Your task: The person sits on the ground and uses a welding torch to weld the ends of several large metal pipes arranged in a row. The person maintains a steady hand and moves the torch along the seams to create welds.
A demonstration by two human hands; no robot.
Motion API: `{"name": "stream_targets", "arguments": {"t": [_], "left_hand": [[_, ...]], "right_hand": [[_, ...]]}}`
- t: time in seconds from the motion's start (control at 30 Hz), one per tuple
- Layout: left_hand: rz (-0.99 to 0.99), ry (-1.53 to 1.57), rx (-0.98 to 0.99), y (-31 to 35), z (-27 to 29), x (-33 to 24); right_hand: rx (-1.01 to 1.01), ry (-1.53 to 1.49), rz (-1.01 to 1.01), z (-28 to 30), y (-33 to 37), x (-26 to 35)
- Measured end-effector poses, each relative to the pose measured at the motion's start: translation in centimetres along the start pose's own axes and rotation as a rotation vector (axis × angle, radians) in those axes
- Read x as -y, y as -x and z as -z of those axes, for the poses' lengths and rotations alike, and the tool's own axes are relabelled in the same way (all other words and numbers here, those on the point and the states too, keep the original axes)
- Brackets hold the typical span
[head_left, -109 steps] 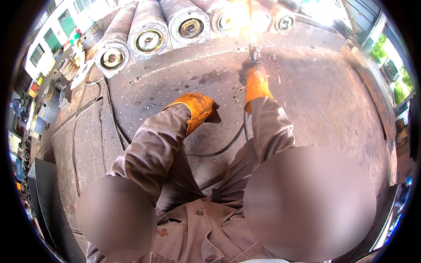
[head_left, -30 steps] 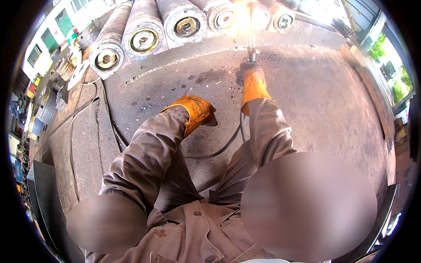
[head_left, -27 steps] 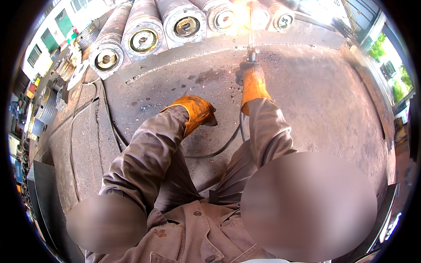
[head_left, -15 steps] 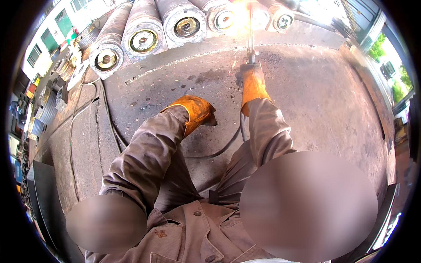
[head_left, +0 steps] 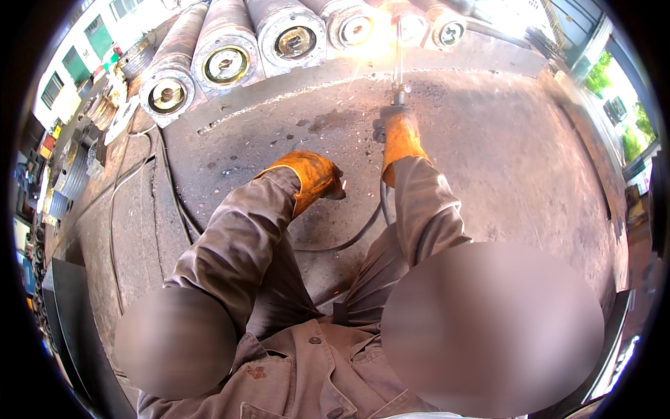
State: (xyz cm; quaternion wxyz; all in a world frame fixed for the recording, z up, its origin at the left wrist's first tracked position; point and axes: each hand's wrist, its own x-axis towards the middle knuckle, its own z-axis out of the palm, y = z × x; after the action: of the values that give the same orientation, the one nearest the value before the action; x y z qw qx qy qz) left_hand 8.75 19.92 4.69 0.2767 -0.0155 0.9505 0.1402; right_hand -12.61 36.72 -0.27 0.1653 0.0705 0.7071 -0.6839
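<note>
My right hand [head_left: 402,136], in an orange leather gauntlet, is closed around the handle of a gas torch [head_left: 398,78]. The torch's thin tubes point away from me, and a bright glare with flying sparks covers its tip at the row of steel cylinders [head_left: 356,31]. A dark hose [head_left: 349,241] runs back from the torch between my legs. My left hand [head_left: 314,180], gloved alike, hangs nearer to me and to the left. Its fingers are curled in, with nothing visible in them, and it stands apart from torch and cylinders.
Several round cylinder ends face me, among them one with a yellowish ring [head_left: 227,65]. More hoses [head_left: 171,174] lie on the stained floor [head_left: 516,160] at the left. Metal coils and drums [head_left: 73,171] stand along the left side. A dark panel [head_left: 70,300] rises at the near left.
The torch and my right hand have shifted very slightly toward me. The glare at the tip has spread a little leftward, and the sparks lie differently. My left hand stays nearly still.
</note>
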Motion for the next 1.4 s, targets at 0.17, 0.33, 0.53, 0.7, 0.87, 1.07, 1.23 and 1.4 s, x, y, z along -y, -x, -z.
{"name": "stream_targets", "arguments": {"t": [0.17,0.33,0.53,0.7,0.87,1.07,1.23,1.4], "left_hand": [[0.016,-0.052,0.02,-1.5,-0.1,-1.1],[0.045,-0.033,0.034,-0.9,0.5,-1.3],[0.023,-0.021,-0.006,0.4,1.0,-2.0],[-0.01,-0.002,-0.029,-0.2,0.4,-1.1],[-0.062,0.035,-0.092,-1.4,-0.5,0.5],[-0.025,-0.047,-0.072,-0.3,0.5,-0.9],[-0.04,-0.005,-0.106,-0.8,0.5,0.0],[0.002,-0.025,-0.115,-1.6,0.0,-0.3]], "right_hand": [[0.038,-0.096,0.048,1.8,-2.7,-2.4],[0.084,-0.281,0.022,0.7,-0.7,-2.2],[0.093,-0.265,-0.006,1.7,-0.5,-2.9],[0.088,-0.189,-0.012,1.5,-0.4,-2.7],[0.087,-0.129,-0.019,0.6,-0.2,-2.4],[0.095,-0.121,-0.022,0.4,0.2,-2.7],[0.116,-0.086,-0.027,-0.6,1.5,-2.6],[0.117,-0.032,-0.04,-1.1,2.0,-2.3]]}}
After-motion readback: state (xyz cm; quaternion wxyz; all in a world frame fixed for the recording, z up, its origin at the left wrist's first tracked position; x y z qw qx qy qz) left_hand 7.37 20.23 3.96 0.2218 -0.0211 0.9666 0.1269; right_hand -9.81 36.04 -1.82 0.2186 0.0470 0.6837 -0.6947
